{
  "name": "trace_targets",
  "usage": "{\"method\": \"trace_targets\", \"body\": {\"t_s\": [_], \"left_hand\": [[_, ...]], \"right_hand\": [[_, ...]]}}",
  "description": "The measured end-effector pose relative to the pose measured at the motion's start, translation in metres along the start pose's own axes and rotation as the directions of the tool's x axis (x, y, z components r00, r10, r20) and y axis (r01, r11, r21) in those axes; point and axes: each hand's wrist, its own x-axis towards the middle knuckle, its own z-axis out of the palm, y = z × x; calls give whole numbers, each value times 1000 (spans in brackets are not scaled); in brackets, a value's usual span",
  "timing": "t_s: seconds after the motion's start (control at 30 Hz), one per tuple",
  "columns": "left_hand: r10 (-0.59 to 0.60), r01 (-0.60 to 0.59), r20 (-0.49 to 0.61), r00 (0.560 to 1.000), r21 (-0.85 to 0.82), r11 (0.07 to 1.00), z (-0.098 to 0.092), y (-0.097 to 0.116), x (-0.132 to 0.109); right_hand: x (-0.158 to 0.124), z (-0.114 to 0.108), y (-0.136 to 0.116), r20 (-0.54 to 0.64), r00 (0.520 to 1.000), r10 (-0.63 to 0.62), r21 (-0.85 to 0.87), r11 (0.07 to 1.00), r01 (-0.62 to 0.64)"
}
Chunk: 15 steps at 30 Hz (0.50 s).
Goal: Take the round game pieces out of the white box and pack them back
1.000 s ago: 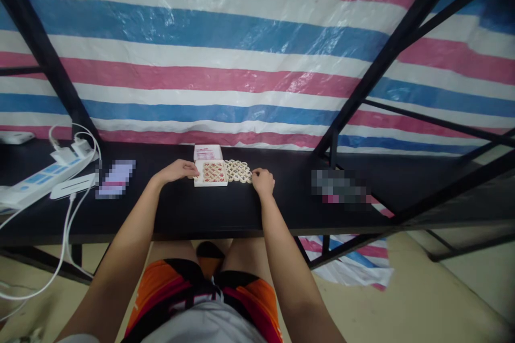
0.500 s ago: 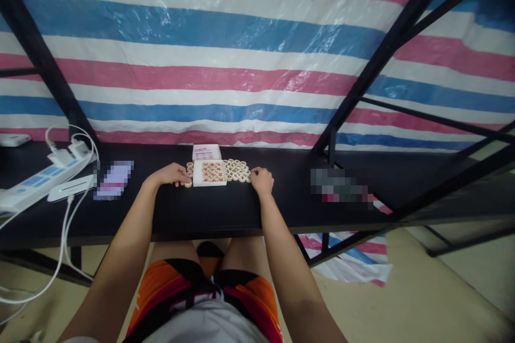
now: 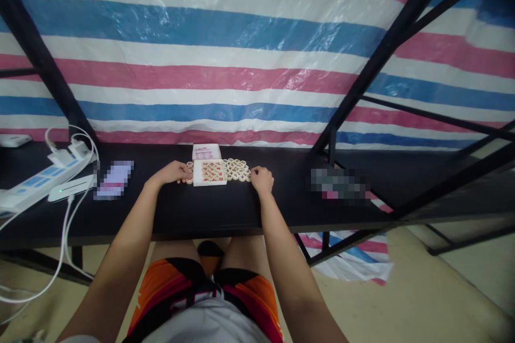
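Observation:
Between my hands lies a shallow white box [image 3: 197,172] holding several round Chinese chess pieces [image 3: 214,171] with red markings. My left hand [image 3: 176,172] is beside its left wall, fingers bent and closed against a short column of xiangqi pieces [image 3: 190,165]; the fingertips partly cover them. To the box's right, several dark-marked xiangqi pieces [image 3: 237,170] lie packed in rows. At the right end of these rows rests my right hand [image 3: 263,178], its fingers curled at the outermost pieces. What its fingertips grip, if anything, is hidden.
A white lid with print [image 3: 206,151] lies behind the box on the black table [image 3: 209,214]. On the left are a power strip [image 3: 44,179], a white device with cables [image 3: 71,188] and a blurred phone-like item [image 3: 115,179]. Black metal posts [image 3: 362,80] frame the table.
My left hand has shifted slightly away from me, and the nearest piece at its fingertips has moved up toward the others beside the box. My right hand has stayed in place.

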Motion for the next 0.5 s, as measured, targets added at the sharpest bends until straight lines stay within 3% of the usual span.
{"method": "trace_targets", "body": {"t_s": [0.2, 0.37, 0.5], "left_hand": [[94, -85, -109, 990, 83, 993, -1, -2, 1], [240, -178, -233, 942, 260, 949, 12, 5, 7], [386, -299, -151, 910, 406, 864, 27, 15, 12]], "right_hand": [[-2, -2, -2, 0, 1000, -2, -28, 1000, 2], [-3, -4, -3, 2, 1000, -2, -32, 999, 2], [-3, -4, -3, 1, 1000, 4, -29, 1000, -4]]}}
